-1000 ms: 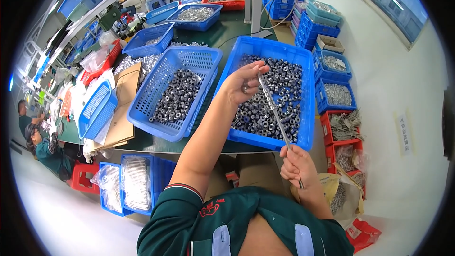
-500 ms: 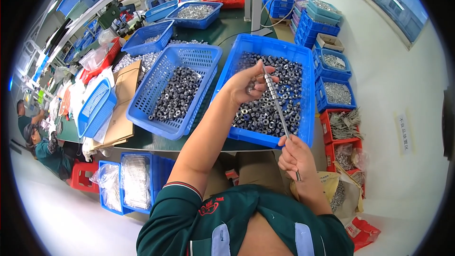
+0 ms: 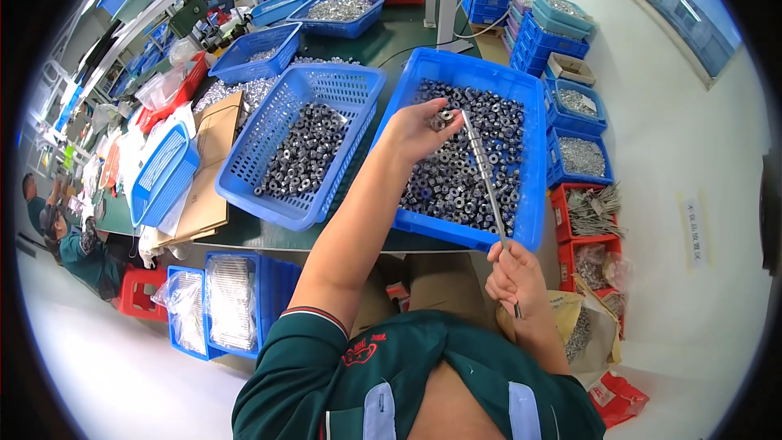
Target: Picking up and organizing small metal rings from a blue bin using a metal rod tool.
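Metal rod (image 3: 494, 205) slants over blue bin (image 3: 533, 155)

Right hand (image 3: 515, 279) grasps its lower end, just outside the bin — likely keeping the tip free. Left hand (image 3: 418, 132) clasps small rings (image 3: 441, 120) beside it, where the bin would probably catch drops. Perforated basket (image 3: 265, 208) stands left of the bin.

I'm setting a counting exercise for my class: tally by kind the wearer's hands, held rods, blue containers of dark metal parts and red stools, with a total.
Left hand and right hand: 2
Silver metal rod: 1
Perforated blue basket of dark metal parts: 1
Solid-walled blue tub of such parts: 1
Red stool: 1
Total: 6
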The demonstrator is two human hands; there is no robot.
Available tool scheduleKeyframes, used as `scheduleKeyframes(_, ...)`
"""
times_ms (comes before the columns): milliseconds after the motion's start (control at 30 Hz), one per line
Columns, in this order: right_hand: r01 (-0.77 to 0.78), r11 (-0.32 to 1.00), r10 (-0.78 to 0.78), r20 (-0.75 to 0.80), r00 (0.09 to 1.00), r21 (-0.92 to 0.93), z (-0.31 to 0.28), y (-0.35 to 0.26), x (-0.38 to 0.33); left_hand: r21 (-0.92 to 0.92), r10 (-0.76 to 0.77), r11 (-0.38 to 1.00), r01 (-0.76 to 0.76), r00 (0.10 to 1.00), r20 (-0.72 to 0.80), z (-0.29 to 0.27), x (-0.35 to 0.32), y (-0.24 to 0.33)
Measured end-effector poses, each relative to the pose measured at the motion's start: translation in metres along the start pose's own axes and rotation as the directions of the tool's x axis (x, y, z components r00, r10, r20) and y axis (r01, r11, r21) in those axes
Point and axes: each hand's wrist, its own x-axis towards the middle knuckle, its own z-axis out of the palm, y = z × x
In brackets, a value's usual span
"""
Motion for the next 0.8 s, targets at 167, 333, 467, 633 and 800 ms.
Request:
scheduleKeyframes(167,-0.059,0.998,0.059,-0.039,0.997,0.012,-0.002,0.001,-0.003,0.162,-0.033,0.986,0.022,0.997,0.063,0.009,-0.007,-0.005)
scheduleKeyframes(333,-0.116,0.993,0.116,-0.060,0.991,0.005,0.005,0.000,0.002,0.217,-0.031,0.976,0.009,0.995,0.096,0.011,-0.010,-0.005)
scheduleKeyframes(467,-0.119,0.992,0.121,-0.056,0.991,0.038,0.006,0.001,0.002,0.186,0.006,0.982,-0.015,0.999,0.047,0.011,-0.010,-0.006)
scheduleKeyframes(633,-0.133,0.991,0.131,-0.105,0.986,-0.003,0.016,-0.001,-0.001,0.279,0.043,0.959,-0.054,0.998,0.045,0.012,-0.011,-0.007)
scheduleKeyframes(800,-0.122,0.992,0.120,-0.103,0.987,-0.013,0.017,-0.006,0.001,0.357,-0.052,0.934,0.007,0.992,0.117,0.014,-0.013,-0.012)
